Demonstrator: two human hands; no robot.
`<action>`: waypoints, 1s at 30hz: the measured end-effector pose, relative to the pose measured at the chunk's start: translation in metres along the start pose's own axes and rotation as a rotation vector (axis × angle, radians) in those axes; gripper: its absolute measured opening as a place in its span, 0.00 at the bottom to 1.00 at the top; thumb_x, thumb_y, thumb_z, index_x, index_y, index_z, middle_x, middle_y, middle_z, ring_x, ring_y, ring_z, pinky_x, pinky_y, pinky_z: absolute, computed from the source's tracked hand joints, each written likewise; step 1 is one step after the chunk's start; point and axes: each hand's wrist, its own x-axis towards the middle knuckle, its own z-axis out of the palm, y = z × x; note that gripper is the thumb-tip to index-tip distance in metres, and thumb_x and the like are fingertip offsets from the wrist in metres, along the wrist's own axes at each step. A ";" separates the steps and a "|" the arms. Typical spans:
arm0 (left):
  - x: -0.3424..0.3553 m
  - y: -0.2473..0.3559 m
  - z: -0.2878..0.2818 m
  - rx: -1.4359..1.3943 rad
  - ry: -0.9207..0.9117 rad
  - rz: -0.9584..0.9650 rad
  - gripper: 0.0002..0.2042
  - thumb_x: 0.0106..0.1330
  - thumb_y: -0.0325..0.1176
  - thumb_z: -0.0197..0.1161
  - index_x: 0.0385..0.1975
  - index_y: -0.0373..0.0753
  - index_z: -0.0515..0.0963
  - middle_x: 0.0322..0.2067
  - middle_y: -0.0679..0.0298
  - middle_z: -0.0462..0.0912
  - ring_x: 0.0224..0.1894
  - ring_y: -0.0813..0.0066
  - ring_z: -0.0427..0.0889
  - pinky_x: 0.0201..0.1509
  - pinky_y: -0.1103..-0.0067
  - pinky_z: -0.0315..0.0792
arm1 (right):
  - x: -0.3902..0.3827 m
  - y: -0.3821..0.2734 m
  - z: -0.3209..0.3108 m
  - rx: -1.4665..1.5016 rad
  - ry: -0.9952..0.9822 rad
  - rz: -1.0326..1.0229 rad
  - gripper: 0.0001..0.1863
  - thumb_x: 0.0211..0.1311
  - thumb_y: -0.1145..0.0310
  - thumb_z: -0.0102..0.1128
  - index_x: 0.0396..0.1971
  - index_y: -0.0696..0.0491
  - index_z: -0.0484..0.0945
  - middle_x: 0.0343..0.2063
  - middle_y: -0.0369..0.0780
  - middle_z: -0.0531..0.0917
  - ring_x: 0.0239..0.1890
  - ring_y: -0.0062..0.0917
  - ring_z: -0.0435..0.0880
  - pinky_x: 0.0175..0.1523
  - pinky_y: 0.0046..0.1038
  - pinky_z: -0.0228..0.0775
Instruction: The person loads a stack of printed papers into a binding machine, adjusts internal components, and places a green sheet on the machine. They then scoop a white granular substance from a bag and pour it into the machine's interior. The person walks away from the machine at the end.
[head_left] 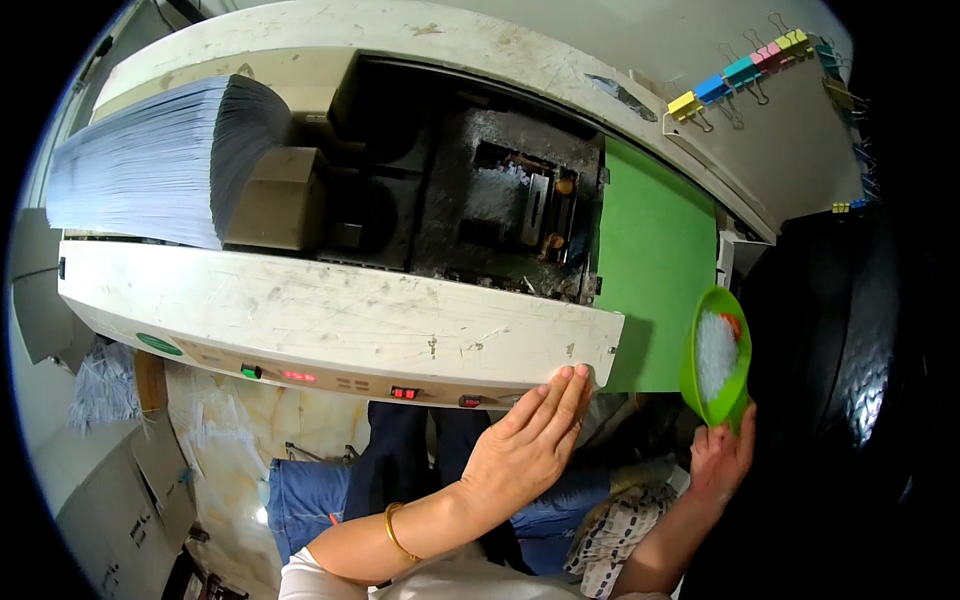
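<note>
My right hand (722,462) grips the lower end of a green scoop (742,385). White granules (715,355) lie in the scoop, with something orange-red among them. The scoop hangs beside the right edge of a green panel (655,250). With fingers stretched out and together, my left hand (535,430) lies on the front right corner of a long white machine (400,310). Left of the green panel, more pale granules sit in the machine's dark open tank (495,200), beside a metal roller part (537,210).
A thick stack of paper sheets (140,165) lies on the machine's left end. Coloured binder clips (740,72) line a board at the back right. Red-lit switches (404,393) are on the front panel. Shredded paper (105,388) hangs at the lower left, near cabinets (115,510).
</note>
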 end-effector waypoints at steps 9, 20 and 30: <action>-0.014 -0.092 -0.042 -0.133 0.543 -0.188 0.16 0.52 0.39 0.67 0.12 0.43 0.67 0.15 0.67 0.63 0.17 0.70 0.61 0.20 0.74 0.54 | 0.045 0.019 0.063 -0.170 -0.490 -0.013 0.17 0.71 0.56 0.42 0.46 0.54 0.70 0.25 0.41 0.79 0.19 0.22 0.74 0.25 0.26 0.68; -0.023 -0.156 -0.054 0.119 0.607 -0.181 0.18 0.51 0.31 0.63 0.07 0.42 0.59 0.12 0.66 0.61 0.15 0.70 0.59 0.19 0.77 0.53 | 0.044 0.040 0.115 -0.247 -0.642 0.040 0.17 0.70 0.57 0.45 0.43 0.58 0.70 0.28 0.46 0.81 0.25 0.26 0.81 0.31 0.29 0.76; -0.025 -0.158 -0.054 0.112 0.615 -0.155 0.18 0.49 0.34 0.64 0.07 0.43 0.59 0.12 0.68 0.60 0.15 0.71 0.58 0.20 0.77 0.51 | 0.049 0.039 0.130 -0.349 -0.702 0.052 0.16 0.71 0.58 0.43 0.42 0.58 0.69 0.30 0.45 0.81 0.26 0.23 0.79 0.29 0.24 0.70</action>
